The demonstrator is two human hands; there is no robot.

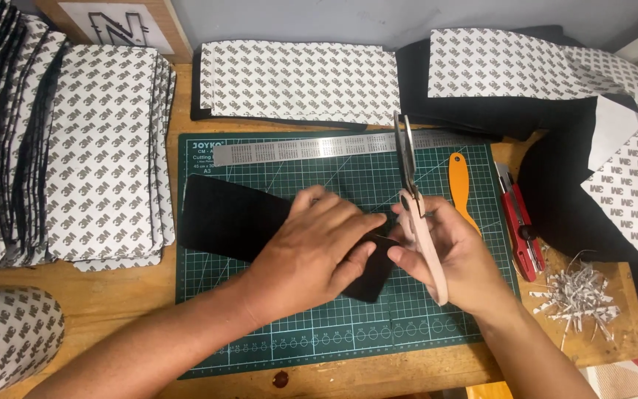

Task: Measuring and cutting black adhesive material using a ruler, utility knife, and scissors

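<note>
Head view: left hand (pixel 311 251) presses flat, fingers spread, on black sheet (pixel 238 218) lying on green mat (pixel 289 332). Right hand (pixel 444 255) grips pink-handled scissors (pixel 411 185), fingers closed around handles; blades point up, apparently shut. Steel ruler (pixel 319 148), orange tool (pixel 459 185) and red knife (pixel 518 222) lie nearby.

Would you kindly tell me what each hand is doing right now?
Left hand: pressing flat on the black foam strip.
Right hand: closed around pink-handled scissors.
</note>
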